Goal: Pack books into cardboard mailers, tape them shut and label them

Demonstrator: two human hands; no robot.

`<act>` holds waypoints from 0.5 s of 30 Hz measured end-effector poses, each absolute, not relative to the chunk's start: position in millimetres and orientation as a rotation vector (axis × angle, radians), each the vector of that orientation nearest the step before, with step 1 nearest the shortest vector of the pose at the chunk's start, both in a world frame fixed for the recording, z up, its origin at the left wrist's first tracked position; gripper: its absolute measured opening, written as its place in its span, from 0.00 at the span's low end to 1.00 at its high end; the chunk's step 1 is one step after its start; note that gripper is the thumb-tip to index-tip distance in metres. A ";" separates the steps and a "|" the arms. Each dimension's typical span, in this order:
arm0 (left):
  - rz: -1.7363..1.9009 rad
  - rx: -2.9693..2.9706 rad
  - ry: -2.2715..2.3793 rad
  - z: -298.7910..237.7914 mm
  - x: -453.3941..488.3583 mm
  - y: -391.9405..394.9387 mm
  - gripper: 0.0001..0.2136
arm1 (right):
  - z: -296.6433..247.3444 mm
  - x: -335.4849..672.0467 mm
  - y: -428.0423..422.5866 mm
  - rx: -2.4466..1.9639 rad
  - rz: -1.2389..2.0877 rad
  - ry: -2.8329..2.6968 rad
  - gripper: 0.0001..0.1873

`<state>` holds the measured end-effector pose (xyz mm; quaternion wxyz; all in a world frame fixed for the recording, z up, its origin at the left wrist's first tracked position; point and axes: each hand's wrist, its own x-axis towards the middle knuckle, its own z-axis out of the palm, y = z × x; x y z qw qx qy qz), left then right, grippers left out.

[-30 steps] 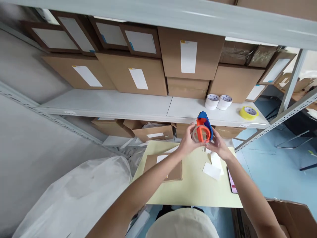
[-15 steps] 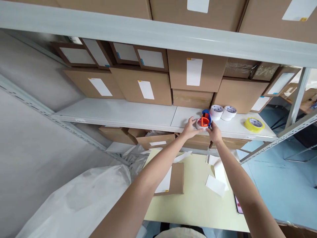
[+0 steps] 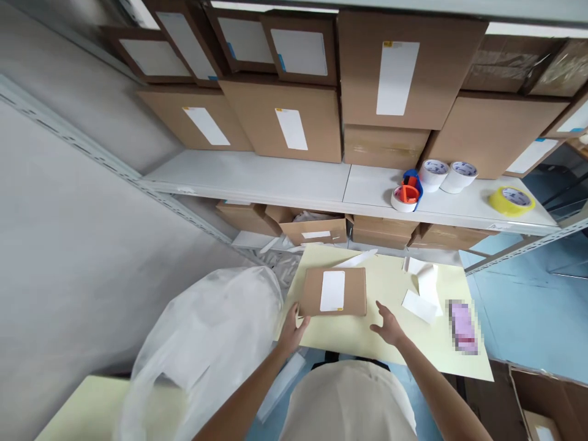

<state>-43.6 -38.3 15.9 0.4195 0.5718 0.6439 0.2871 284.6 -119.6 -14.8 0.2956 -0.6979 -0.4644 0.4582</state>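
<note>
On the pale yellow table [image 3: 367, 334] lies a flat brown cardboard box [image 3: 356, 291] with a white label [image 3: 332, 291] on its top. My left hand [image 3: 293, 327] is at the box's near left corner, thumb and fingers apart; whether it touches the box I cannot tell. To the right of the box hovers my right hand [image 3: 389, 324], fingers spread and holding nothing. Up on the shelf stands a tape dispenser [image 3: 410, 191] in blue and orange with a white roll in it, away from both hands.
Two white tape rolls [image 3: 448, 176] and a yellow tape roll [image 3: 512, 201] sit on the grey shelf [image 3: 257, 177], below stacked cartons [image 3: 294, 122]. Paper pieces [image 3: 421, 300] and a blurred-out phone [image 3: 463, 327] lie at the table's right. White plastic sheeting [image 3: 215, 331] bulges at left.
Both hands have let go of the tape dispenser on the shelf and come down to the table, either side of the cardboard box. The view has tilted downward.
</note>
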 end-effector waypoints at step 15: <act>0.794 1.493 1.276 53.2 -24.6 -14.6 0.17 | 47.7 259.5 -129.0 -1.814 0.890 -0.936 0.33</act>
